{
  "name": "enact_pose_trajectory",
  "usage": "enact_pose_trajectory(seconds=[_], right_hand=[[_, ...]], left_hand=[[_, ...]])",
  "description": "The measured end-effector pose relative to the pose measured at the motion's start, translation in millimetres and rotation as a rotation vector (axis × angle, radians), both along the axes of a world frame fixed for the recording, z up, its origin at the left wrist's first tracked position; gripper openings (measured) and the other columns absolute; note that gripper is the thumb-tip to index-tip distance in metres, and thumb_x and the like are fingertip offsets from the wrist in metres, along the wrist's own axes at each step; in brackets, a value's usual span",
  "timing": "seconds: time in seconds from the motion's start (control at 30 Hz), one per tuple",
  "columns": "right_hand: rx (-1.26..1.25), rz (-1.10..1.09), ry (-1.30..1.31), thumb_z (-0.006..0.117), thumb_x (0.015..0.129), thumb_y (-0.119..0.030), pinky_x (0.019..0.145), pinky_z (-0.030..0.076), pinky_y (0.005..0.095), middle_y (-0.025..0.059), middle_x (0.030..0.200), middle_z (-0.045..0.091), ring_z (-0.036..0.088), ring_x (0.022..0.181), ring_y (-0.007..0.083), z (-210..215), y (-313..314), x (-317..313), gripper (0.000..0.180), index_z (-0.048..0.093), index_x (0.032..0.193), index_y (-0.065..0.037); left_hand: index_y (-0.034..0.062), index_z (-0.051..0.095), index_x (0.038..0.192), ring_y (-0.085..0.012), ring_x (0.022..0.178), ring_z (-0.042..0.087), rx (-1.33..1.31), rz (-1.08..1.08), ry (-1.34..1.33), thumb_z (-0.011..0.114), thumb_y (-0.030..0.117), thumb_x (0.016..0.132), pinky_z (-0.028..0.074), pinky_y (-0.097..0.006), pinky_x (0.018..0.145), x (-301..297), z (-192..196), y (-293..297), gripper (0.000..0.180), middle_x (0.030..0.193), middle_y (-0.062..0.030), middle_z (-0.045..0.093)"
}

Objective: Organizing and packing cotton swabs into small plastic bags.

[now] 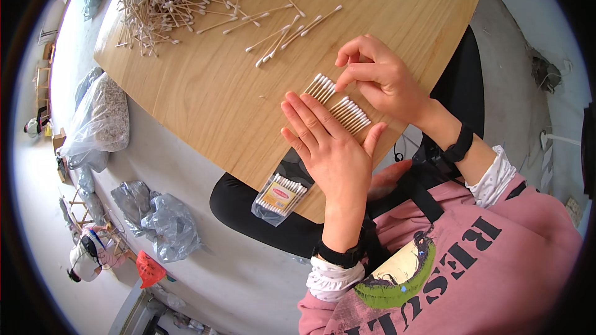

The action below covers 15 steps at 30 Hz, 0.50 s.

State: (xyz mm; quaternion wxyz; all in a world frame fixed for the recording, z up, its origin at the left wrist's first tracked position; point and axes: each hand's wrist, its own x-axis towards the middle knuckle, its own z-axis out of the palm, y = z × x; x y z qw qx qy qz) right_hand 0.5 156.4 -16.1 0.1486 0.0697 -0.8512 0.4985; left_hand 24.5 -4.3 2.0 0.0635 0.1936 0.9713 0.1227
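Two neighbouring groups of wooden-stick cotton swabs (349, 113) lie side by side on the table, close to its near edge. My left hand (329, 149) rests flat across their lower ends, fingers stretched and thumb spread, hiding part of the sticks. Over the far side of the swabs hovers my right hand (382, 80), its fingers bent and a gap showing between the two foremost digits. One of its fingertips is at the white swab heads beside the split between the groups; whether it touches them I cannot tell. No swab shows in its grasp.
A large heap of loose cotton swabs (164, 0) covers the table's far left, with several strays (279, 37) nearer me. A clear pack of swabs (281, 196) sits at the near left edge. Plastic bags (167, 223) lie on the floor, and another person (90, 254) is at lower left.
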Motion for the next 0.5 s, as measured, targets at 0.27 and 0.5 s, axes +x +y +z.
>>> enact_pose_trajectory(seconds=[0.27,0.5], right_hand=[[0.036,-0.012,0.001,0.058,0.074,0.015,0.075,0.048,0.0290,0.0041,0.102,0.058,0.055,0.093,0.0197,-2.8,-1.4,-1.1,0.030,0.073,0.085,-0.008],[0.043,-0.015,0.003,0.058,0.073,0.016,0.075,0.048,0.0294,0.0040,0.102,0.058,0.055,0.094,0.0198,-2.7,-1.6,-0.7,0.031,0.073,0.085,-0.009]], left_hand=[[-0.0126,0.016,0.153,-0.0402,0.154,0.008,-0.002,0.000,-0.003,0.054,0.077,0.082,0.006,-0.051,0.123,-0.2,-0.2,0.0,0.121,0.163,-0.0300,0.012],[-0.0131,0.015,0.153,-0.0405,0.154,0.008,-0.006,-0.001,-0.005,0.054,0.077,0.081,0.006,-0.051,0.123,-0.2,0.4,0.2,0.122,0.163,-0.0303,0.011]])
